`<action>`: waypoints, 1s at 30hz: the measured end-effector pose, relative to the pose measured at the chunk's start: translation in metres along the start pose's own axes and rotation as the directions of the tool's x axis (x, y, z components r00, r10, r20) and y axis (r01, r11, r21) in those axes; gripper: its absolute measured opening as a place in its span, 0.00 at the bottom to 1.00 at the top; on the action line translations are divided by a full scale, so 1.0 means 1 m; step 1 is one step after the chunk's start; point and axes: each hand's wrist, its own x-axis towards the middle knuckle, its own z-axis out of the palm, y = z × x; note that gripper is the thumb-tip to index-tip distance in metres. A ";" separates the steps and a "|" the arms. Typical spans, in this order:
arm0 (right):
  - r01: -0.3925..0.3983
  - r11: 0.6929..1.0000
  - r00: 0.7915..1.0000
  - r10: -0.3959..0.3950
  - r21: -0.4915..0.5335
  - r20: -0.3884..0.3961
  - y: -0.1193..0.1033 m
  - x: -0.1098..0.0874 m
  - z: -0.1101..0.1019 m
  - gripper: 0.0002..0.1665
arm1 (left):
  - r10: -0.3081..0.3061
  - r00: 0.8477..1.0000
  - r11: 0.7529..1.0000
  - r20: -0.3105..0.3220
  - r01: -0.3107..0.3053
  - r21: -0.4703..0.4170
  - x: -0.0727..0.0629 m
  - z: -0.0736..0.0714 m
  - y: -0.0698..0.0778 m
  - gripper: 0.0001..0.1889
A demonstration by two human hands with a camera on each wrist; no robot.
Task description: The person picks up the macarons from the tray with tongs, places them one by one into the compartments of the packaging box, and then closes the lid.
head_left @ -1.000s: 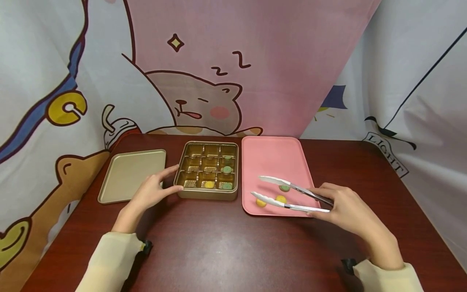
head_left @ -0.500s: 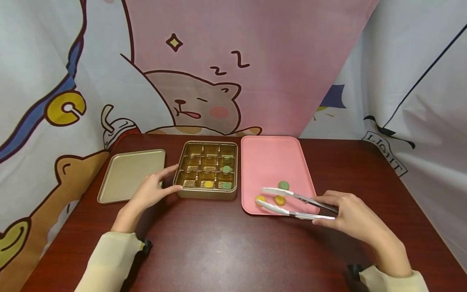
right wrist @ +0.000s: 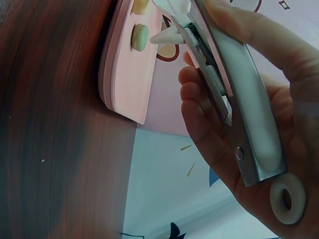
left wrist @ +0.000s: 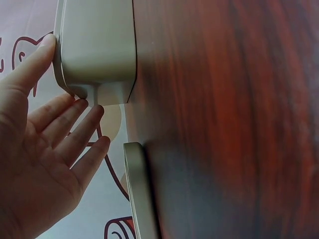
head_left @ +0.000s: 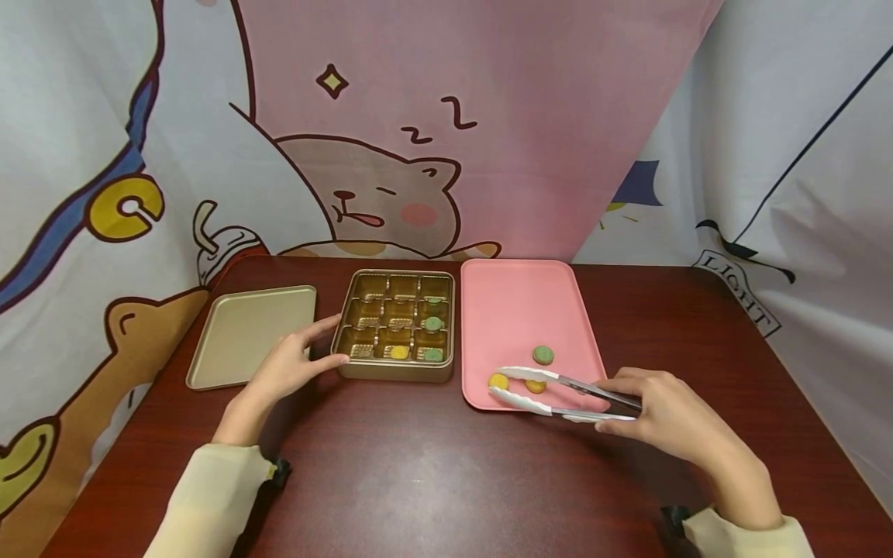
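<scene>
My right hand (head_left: 673, 411) holds silver tongs (head_left: 525, 374) with white tips over the front of the pink tray (head_left: 516, 302). The tips stand on either side of a yellow macaron (head_left: 498, 381); contact cannot be told. An upper arm of the tongs partly covers a second yellow macaron (head_left: 536, 386). Behind it lies a green macaron (head_left: 543, 355). My left hand (head_left: 289, 360) touches the left side of a gold box (head_left: 398, 370), thumb at its rim, fingers nearly straight. Inside the divided box sit several macarons, green ones in the right column and a yellow one (head_left: 399, 353) at front middle.
A flat gold lid (head_left: 251, 333) lies left of the box, partly behind my left hand. The dark wooden table (head_left: 418, 473) extends in front. A printed cloth (head_left: 516, 155) hangs along the table's back edge.
The tongs have come down and toward me, then their tips have drawn closer together around the left yellow macaron. My left hand stays at the box.
</scene>
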 end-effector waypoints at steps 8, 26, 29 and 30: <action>-0.004 1.000 1.000 0.004 -0.012 0.004 -0.001 0.001 0.002 0.25 | 0.000 1.000 1.000 0.000 0.000 -0.006 0.000 0.001 -0.001 0.39; -0.004 1.000 1.000 0.004 -0.004 -0.011 0.001 0.001 0.006 0.27 | -0.002 1.000 1.000 -0.004 0.002 -0.008 0.000 0.000 0.000 0.39; 0.014 1.000 0.999 -0.014 0.003 -0.032 0.001 0.002 0.007 0.27 | -0.002 1.000 1.000 -0.003 0.002 -0.012 0.000 0.000 -0.001 0.40; 0.023 1.000 0.999 -0.023 0.005 -0.040 0.001 0.002 0.007 0.27 | -0.003 1.000 1.000 -0.002 0.003 -0.014 0.000 0.000 -0.001 0.40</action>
